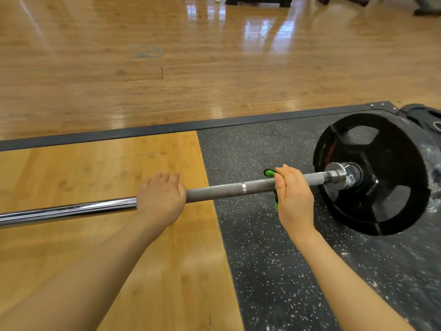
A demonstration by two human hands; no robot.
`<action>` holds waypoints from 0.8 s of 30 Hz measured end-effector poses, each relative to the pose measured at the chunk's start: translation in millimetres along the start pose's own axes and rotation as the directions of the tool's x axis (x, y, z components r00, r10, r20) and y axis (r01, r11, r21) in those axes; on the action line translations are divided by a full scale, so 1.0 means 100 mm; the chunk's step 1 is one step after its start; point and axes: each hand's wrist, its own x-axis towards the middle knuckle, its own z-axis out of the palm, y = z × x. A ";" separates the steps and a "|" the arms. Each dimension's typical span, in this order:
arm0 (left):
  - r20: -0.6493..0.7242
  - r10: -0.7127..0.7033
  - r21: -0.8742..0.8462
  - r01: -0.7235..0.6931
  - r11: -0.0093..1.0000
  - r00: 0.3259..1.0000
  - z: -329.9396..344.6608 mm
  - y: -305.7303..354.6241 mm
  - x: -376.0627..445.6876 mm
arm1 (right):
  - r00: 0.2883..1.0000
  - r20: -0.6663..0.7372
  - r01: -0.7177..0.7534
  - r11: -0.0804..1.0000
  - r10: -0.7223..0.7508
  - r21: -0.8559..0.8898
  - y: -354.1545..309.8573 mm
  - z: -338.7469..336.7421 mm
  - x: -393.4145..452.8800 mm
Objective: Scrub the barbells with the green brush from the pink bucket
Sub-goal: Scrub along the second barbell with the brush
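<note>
A steel barbell runs across the view from the left edge to a black weight plate at the right. My left hand lies over the bar where the smooth chrome meets the rough grey grip, its fingers wrapped over the top. My right hand holds the green brush against the grey grip part, closer to the plate. Only the brush's green and black ends show above and below my hand. The pink bucket is out of view.
The bar lies over a lifting platform with a wooden centre and a black speckled rubber mat. White chalk dust marks the mat and plate at the right. Polished wooden floor stretches beyond. More black plates lie at the far right.
</note>
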 end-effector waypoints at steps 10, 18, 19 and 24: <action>0.039 0.042 0.016 -0.042 0.999 0.998 0.08 0.10 -0.39 | 0.939 0.124 0.330 0.942 -0.320 -0.064 -0.46 0.35 -0.47; 0.035 0.024 0.034 -0.025 0.999 0.999 0.09 0.15 -0.66 | 0.867 0.160 0.498 0.842 -0.473 -0.207 -0.48 0.37 -0.73; 0.039 0.021 0.034 -0.022 0.999 0.999 0.09 0.16 -0.68 | 0.855 0.170 0.517 0.830 -0.489 -0.210 -0.45 0.34 -0.73; 0.025 0.019 0.027 -0.020 0.999 0.999 0.09 0.17 -0.72 | 0.888 0.166 0.459 0.846 -0.428 -0.273 -0.18 0.06 -0.71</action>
